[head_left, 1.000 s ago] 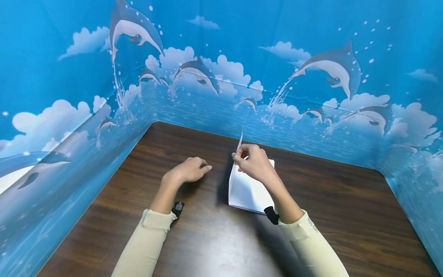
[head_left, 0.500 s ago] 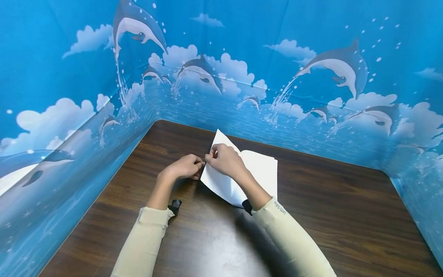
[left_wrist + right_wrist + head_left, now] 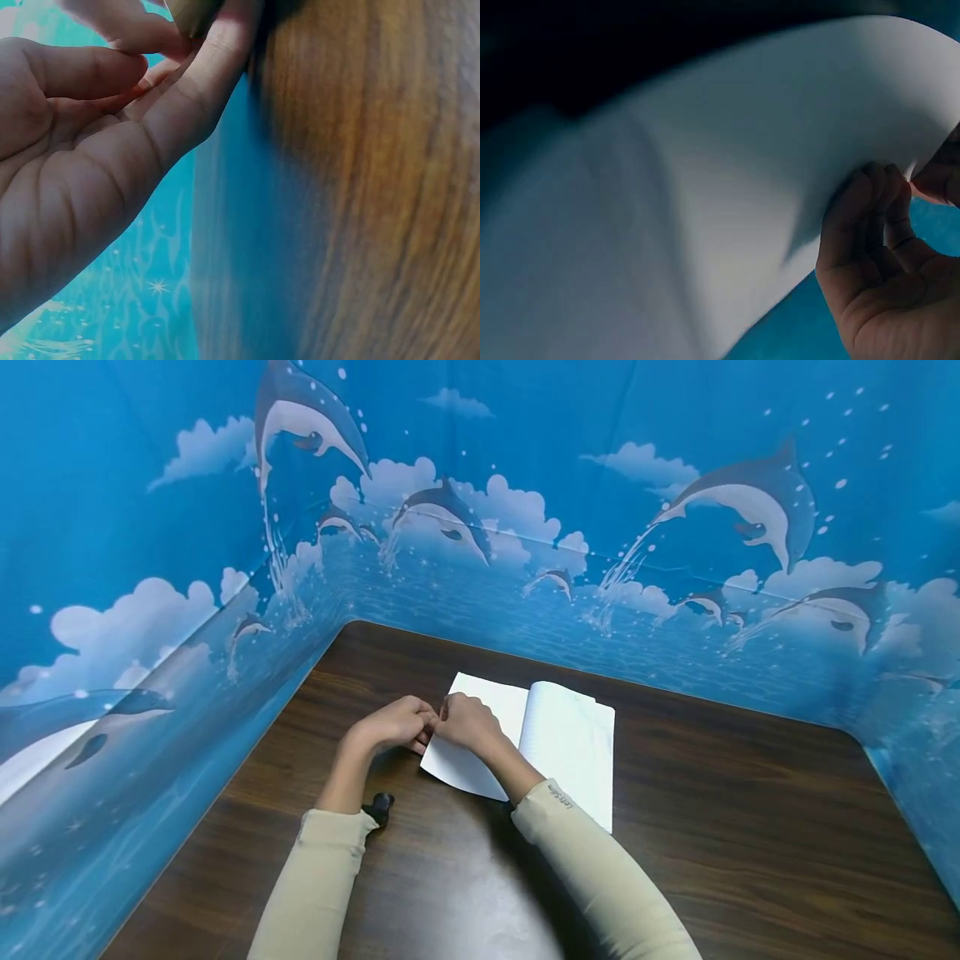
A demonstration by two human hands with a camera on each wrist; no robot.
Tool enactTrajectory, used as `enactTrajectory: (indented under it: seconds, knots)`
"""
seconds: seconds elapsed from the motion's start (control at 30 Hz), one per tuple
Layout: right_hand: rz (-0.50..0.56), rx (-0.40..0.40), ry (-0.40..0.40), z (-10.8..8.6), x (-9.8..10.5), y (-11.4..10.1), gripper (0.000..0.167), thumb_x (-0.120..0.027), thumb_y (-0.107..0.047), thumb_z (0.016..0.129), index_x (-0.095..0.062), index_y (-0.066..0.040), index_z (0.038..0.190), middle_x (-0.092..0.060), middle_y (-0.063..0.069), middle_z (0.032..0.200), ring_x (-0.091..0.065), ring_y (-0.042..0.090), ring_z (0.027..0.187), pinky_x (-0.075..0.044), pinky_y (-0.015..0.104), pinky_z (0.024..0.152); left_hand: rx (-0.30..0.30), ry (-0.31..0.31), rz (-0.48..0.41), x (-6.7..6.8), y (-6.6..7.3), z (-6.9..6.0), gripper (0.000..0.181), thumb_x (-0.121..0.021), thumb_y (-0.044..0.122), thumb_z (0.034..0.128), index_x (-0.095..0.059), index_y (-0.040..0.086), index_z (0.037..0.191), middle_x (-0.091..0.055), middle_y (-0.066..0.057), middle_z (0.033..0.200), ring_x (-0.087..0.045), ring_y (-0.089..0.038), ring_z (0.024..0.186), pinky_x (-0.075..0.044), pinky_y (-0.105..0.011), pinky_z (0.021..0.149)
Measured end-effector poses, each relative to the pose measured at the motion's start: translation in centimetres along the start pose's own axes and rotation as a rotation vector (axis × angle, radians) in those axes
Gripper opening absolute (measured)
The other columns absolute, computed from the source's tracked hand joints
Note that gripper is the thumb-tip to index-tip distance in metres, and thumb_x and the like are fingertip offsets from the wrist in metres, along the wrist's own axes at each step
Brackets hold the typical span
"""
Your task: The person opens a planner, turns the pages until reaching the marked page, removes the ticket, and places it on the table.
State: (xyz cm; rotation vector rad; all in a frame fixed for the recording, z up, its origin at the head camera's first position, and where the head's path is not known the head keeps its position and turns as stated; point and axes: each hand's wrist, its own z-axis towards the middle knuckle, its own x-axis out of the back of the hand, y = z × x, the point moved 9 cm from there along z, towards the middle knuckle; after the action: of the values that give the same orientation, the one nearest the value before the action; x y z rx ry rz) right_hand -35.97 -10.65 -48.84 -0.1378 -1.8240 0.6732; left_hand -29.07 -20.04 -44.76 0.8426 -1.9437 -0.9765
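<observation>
An open notebook (image 3: 573, 752) lies on the table, its lined right-hand pages bowed up near the spine. Its left side, a white cover or leaf (image 3: 727, 180), is folded out to the left with its outer edge slightly raised. My right hand (image 3: 468, 722) reaches across that side and pinches its left edge, fingers curled. Right beside it, my left hand (image 3: 397, 722) holds the same edge between thumb and fingers, the two hands nearly touching. In the left wrist view the fingertips of the left hand (image 3: 112, 142) are partly cut off at the top.
The dark wood-grain table (image 3: 750, 827) has rounded far corners. A blue curtain (image 3: 480, 585) printed with dolphins and clouds surrounds its back and sides. A black strap (image 3: 380, 808) sits on my left wrist.
My right hand has moved left, swinging the notebook's raised left side over and down until it opens out. My left hand has moved slightly right and now meets its edge.
</observation>
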Motion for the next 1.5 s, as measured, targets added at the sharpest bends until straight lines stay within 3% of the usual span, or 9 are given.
enactTrajectory:
  seconds: [0.2, 0.3, 0.47, 0.6, 0.77, 0.87, 1.0, 1.17, 1.5]
  knots:
    - [-0.034, 0.047, -0.005, 0.2, -0.4, 0.3, 0.022, -0.065, -0.035, 0.1, -0.065, -0.02, 0.084, -0.062, -0.003, 0.07, -0.058, 0.017, 0.061, -0.044, 0.033, 0.052, -0.003, -0.015, -0.014, -0.4, 0.2, 0.1, 0.033, -0.034, 0.005, 0.1145, -0.059, -0.012, 0.129, -0.054, -0.008, 0.087, -0.054, -0.015, 0.075, -0.055, -0.027, 0.07]
    - [-0.019, 0.095, -0.003, -1.7, 0.9, -1.1, 0.02, -0.06, -0.026, 0.104, -0.065, -0.015, 0.088, -0.06, 0.0, 0.071, -0.055, 0.016, 0.062, -0.042, 0.031, 0.056, -0.018, -0.026, 0.002, -0.3, 0.3, 0.1, 0.028, -0.039, 0.006, 0.1144, -0.06, -0.01, 0.122, -0.055, -0.008, 0.088, -0.055, -0.015, 0.077, -0.056, -0.029, 0.073]
    - [0.031, 0.155, -0.044, -5.5, 3.3, -3.3, 0.019, -0.058, -0.018, 0.108, -0.071, -0.004, 0.104, -0.068, 0.007, 0.086, -0.054, 0.015, 0.071, -0.041, 0.027, 0.063, -0.044, -0.014, 0.065, -0.2, 0.4, 0.0, 0.019, -0.049, -0.001, 0.1074, -0.059, -0.011, 0.12, -0.056, -0.007, 0.088, -0.059, -0.017, 0.085, -0.058, -0.032, 0.078]
    - [0.022, 0.179, -0.04, -6.4, 3.7, -2.7, 0.012, -0.065, -0.011, 0.105, -0.073, -0.003, 0.104, -0.074, 0.01, 0.094, -0.054, 0.013, 0.073, -0.042, 0.024, 0.066, -0.026, 0.041, 0.153, -0.1, 0.5, 0.0, 0.014, -0.062, -0.002, 0.1029, -0.058, -0.01, 0.114, -0.053, -0.001, 0.075, -0.057, -0.016, 0.077, -0.053, -0.03, 0.073]
    - [0.02, 0.185, 0.054, -7.5, 5.4, -0.6, 0.009, -0.072, -0.006, 0.101, -0.077, -0.002, 0.108, -0.077, 0.012, 0.101, -0.067, 0.018, 0.086, -0.054, 0.03, 0.078, -0.006, 0.093, 0.263, -0.1, 0.6, 0.0, 0.021, -0.067, 0.002, 0.1013, -0.059, -0.009, 0.117, -0.05, 0.001, 0.07, -0.05, -0.015, 0.07, -0.044, -0.03, 0.072]
    - [0.009, 0.19, 0.125, -8.4, 7.0, 1.1, 0.017, -0.074, -0.006, 0.1, -0.077, 0.001, 0.116, -0.078, 0.016, 0.108, -0.074, 0.027, 0.101, -0.06, 0.039, 0.089, -0.001, 0.104, 0.292, 0.1, 0.7, 0.0, 0.019, -0.068, 0.003, 0.1002, -0.06, -0.007, 0.114, -0.047, 0.003, 0.066, -0.047, -0.014, 0.067, -0.042, -0.031, 0.072]
    - [-0.057, 0.161, 0.181, -9.8, 9.0, 4.0, 0.033, -0.078, -0.01, 0.099, -0.074, 0.004, 0.128, -0.076, 0.02, 0.122, -0.071, 0.034, 0.119, -0.058, 0.046, 0.1, 0.002, 0.098, 0.307, 0.2, 0.8, 0.2, 0.017, -0.068, 0.005, 0.0998, -0.061, -0.006, 0.111, -0.045, 0.003, 0.065, -0.046, -0.015, 0.068, -0.041, -0.032, 0.071]
    - [-0.15, 0.102, 0.185, -11.3, 10.3, 8.1, 0.044, -0.077, -0.016, 0.101, -0.068, 0.006, 0.137, -0.069, 0.025, 0.14, -0.059, 0.041, 0.14, -0.048, 0.053, 0.116, 0.01, 0.095, 0.323, 0.3, 0.7, 0.0, 0.027, -0.069, 0.006, 0.1001, -0.06, -0.009, 0.121, -0.054, -0.001, 0.076, -0.052, -0.018, 0.077, -0.045, -0.033, 0.076]
    - [-0.271, -0.151, 0.119, -14.2, 11.4, 15.2, 0.068, -0.072, -0.035, 0.105, -0.051, 0.006, 0.154, -0.042, 0.027, 0.166, -0.041, 0.047, 0.151, -0.046, 0.06, 0.117, 0.025, 0.081, 0.304, 0.2, 0.7, 0.0, 0.029, -0.07, 0.007, 0.1007, -0.059, -0.009, 0.122, -0.057, -0.003, 0.08, -0.053, -0.018, 0.078, -0.046, -0.033, 0.075]
